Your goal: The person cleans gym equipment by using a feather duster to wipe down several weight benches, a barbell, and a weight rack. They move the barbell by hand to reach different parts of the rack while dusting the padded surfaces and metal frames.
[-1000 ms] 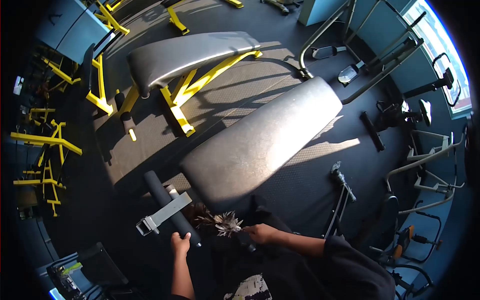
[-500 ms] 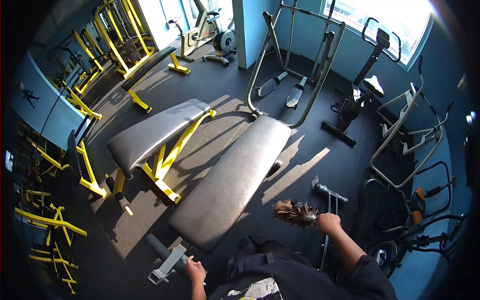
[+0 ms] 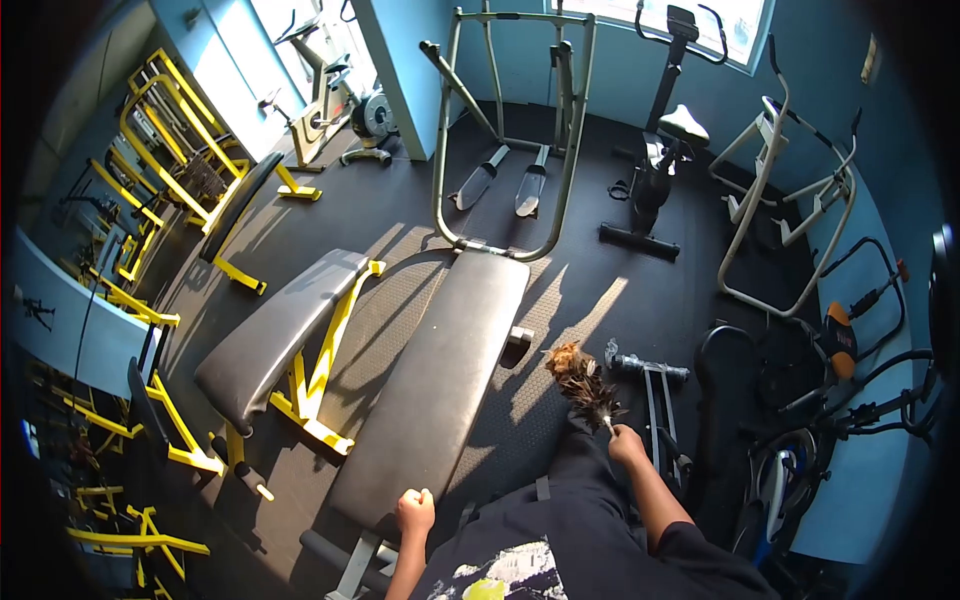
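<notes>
A feather duster (image 3: pixel 586 388) with brown and orange feathers is in my right hand (image 3: pixel 627 445), whose fingers wrap its handle. The feathers point up and away from me, over the dark floor to the right of a long padded bench (image 3: pixel 435 375). My left hand (image 3: pixel 415 510) is closed with curled fingers and nothing showing in it. It overlaps the near right corner of the bench pad in this view. Below that pad, a foam roller and a grey metal frame (image 3: pixel 355 568) are partly hidden by my left forearm.
Left of the long bench stands another bench (image 3: pixel 285 330) on a yellow frame. An elliptical machine (image 3: pixel 500 200) is at its far end. An exercise bike (image 3: pixel 655 170) stands by the window. On my right are a plastic-wrapped bar stand (image 3: pixel 650 372) and more machines.
My view has turned and my body has shifted. The feather duster has swung from pointing left to pointing up and away. My left hand has risen from beside the roller to the pad's corner, fingers now curled.
</notes>
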Demonstrator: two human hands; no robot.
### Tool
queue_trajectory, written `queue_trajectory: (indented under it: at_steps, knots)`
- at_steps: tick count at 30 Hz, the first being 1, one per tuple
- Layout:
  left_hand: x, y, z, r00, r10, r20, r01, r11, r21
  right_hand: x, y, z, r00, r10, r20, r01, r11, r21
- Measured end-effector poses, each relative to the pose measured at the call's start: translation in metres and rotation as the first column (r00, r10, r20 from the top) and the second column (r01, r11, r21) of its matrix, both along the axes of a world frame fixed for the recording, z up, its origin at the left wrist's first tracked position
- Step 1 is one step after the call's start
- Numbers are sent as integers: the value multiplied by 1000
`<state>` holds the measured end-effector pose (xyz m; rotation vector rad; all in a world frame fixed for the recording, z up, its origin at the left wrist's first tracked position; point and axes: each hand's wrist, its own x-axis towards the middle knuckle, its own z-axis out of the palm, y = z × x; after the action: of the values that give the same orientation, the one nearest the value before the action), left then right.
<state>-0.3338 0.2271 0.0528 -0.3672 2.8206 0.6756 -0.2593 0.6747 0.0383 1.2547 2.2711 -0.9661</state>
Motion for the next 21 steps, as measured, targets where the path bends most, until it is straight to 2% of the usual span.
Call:
queue_trajectory:
  at_steps: [2, 3, 4, 6, 7, 8, 10, 14, 16, 18, 20, 21]
  knots:
    - [-32, 49, -3, 993, -86, -84, 89, 995, 36, -23, 22, -9, 998, -55, -24, 55, 998, -21]
    - [-51, 73, -9, 991, -125, -43, 129, 986, 104, -34, 38, -17, 998, -48, -49, 47, 999, -25]
    - [-68, 99, -15, 956, -259, -137, 276, 953, 123, -48, 52, -20, 997, -40, -71, 38, 999, -33]
    - [-104, 153, -26, 943, -330, -33, 328, 914, 240, -79, 70, -23, 999, 7, -47, -9, 999, -47]
    - [-120, 180, -33, 931, -364, 11, 355, 914, 195, -94, 77, -41, 990, 4, -140, -15, 997, -82]
    - [-137, 206, -40, 926, -371, 71, 346, 909, 232, -102, 83, -55, 973, -58, -225, 28, 991, -134]
    - [-171, 260, -38, 887, -436, 155, 407, 894, 187, -122, 105, -57, 988, -76, -135, 44, 973, -227]
    - [-264, 363, -42, 799, -562, 213, 507, 821, 262, -148, 141, -109, 993, -99, 68, 115, 940, -321]
    - [-324, 406, -69, 758, -611, 229, 564, 790, 242, -172, 131, -143, 991, -130, 37, 136, 939, -315]
    - [-384, 450, -108, 749, -629, 209, 590, 776, 223, -192, 96, -186, 977, -209, -49, 172, 898, -405]
    - [-444, 483, -163, 703, -704, 102, 682, 708, 183, -218, 63, -216, 962, -254, -99, 168, 837, -521]
    - [-469, 501, -189, 688, -724, 48, 710, 686, 162, -228, 43, -239, 932, -282, -228, 104, 810, -577]
